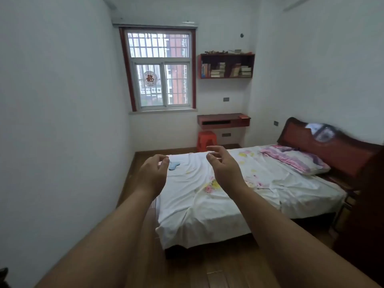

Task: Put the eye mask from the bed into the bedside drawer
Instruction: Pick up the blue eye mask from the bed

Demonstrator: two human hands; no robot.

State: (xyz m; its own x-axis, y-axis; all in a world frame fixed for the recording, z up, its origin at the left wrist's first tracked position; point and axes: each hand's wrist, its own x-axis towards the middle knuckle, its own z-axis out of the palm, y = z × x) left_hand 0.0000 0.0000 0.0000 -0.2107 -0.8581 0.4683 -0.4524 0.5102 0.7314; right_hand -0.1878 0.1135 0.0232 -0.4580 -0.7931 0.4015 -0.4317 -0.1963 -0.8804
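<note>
A light blue eye mask (174, 165) lies on the white sheet at the far left corner of the bed (207, 204), partly hidden behind my left hand. My left hand (154, 172) is raised in the air in front of me, fingers curled and apart, holding nothing. At the same height, over the middle of the bed, my right hand (223, 165) is also empty with its fingers loosely curled. Dark wooden furniture (365, 215) stands beside the bed at the right edge; no drawer front can be made out on it.
A pink striped pillow (295, 159) rests against the dark red headboard (324, 142). Under the window (160, 69) wall are a red stool (206, 141) and a wall-mounted desk (223, 120). A bookshelf (226, 66) hangs above. Wooden floor runs along the bed's left and near sides.
</note>
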